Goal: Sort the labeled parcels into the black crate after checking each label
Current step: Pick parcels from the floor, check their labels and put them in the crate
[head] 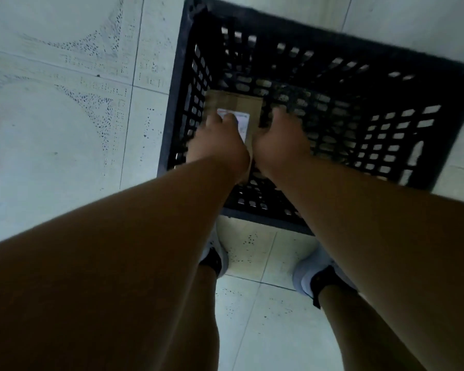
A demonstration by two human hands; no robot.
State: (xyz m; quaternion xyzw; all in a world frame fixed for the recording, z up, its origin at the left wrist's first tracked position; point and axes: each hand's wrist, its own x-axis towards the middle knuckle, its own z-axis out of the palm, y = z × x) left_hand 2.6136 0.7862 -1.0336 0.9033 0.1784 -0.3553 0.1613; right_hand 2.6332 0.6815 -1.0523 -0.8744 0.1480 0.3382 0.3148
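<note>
We see a brown parcel (236, 105) with its white label (243, 121) inside the black crate (319, 62) on the tiled floor (65, 129); our left hand (217, 141) fingers press its top, our right hand (281, 140) curls around its right edge

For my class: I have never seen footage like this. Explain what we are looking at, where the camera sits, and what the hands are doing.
There is no machine here. One camera worn on a person's head looks down past both bare arms. A black crate stands on a tiled floor. Both hands reach into it: the left hand and the right hand are on either side of a brown parcel with a white label. Motion blur hides whether either grip is closed. Below are the person's shoes.
</note>
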